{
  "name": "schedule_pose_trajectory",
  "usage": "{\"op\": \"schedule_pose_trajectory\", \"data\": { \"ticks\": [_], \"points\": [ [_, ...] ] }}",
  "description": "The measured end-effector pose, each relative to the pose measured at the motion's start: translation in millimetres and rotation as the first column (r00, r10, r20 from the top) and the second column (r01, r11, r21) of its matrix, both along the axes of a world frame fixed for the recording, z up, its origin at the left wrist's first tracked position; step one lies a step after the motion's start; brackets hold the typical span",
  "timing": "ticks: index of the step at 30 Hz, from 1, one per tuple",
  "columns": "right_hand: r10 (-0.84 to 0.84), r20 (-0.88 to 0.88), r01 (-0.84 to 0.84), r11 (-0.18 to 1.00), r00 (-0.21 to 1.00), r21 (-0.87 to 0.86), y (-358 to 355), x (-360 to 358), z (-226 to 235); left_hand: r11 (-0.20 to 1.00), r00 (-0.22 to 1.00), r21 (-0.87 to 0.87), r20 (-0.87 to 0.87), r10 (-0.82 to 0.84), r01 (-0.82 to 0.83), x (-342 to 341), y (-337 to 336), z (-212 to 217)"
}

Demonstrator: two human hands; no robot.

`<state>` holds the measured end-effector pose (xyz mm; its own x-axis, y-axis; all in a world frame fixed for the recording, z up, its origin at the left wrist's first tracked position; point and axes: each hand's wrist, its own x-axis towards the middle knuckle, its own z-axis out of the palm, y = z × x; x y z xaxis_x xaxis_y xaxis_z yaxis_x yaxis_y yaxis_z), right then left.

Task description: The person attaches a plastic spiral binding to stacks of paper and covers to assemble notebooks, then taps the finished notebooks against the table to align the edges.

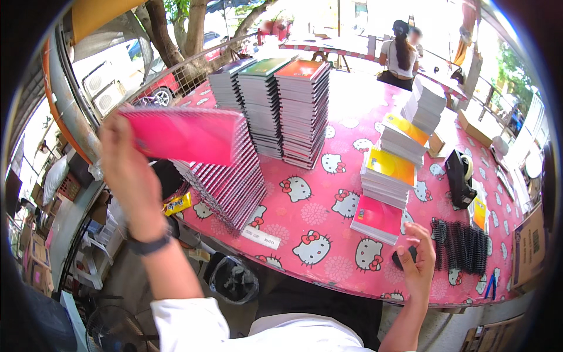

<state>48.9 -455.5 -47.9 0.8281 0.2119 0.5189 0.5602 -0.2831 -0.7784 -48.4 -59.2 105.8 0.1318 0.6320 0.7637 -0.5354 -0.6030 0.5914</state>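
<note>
My left hand (126, 170), blurred, is closed at the left edge of a pink-covered spiral notebook (187, 136). This notebook is over the top of a tall stack of spiral-bound notebooks (229, 193) at the table's left edge; whether it rests on the stack, I cannot tell. My right hand (417, 258) is open with nothing in it, its fingers curved and apart. Just beyond those fingers lies a pile of unbound pink-covered booklets (378, 218). A small dark object (404, 258) is partly hidden behind the right hand.
Tall notebook stacks (302, 111) stand at the back. Yellow-covered booklet piles (390, 167) run up the right side. Black binding coils (460, 246), a black tape dispenser (460, 179) and blue-handled pliers (491, 286) lie right. A lined bin (234, 278) stands below. People (402, 56) are beyond.
</note>
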Motion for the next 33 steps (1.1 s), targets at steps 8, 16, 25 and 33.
{"op": "schedule_pose_trajectory", "data": {
  "ticks": [8,16,25,33],
  "points": [
    [0.145,-0.098,-0.158,0.978,0.985,-0.139,3.8,-4.7,-13.0,0.396,0.659,0.728,-0.680,0.320,0.559,101.5,72.4,49.0],
    [0.128,-0.189,-0.164,0.968,0.974,-0.190,-25.5,-6.3,-27.6,0.475,0.627,0.817,-0.564,0.537,0.328,111.6,65.5,13.3],
    [0.027,-0.042,-0.038,0.958,0.999,-0.284,-39.1,17.8,-36.2,0.809,0.074,0.271,-0.959,0.273,0.521,58.7,67.1,13.0],
    [-0.309,0.123,0.324,0.767,0.943,-0.554,-64.4,35.7,-94.1,0.545,0.878,0.780,-0.454,0.151,0.309,73.5,-93.9,-16.3]
  ]
}}
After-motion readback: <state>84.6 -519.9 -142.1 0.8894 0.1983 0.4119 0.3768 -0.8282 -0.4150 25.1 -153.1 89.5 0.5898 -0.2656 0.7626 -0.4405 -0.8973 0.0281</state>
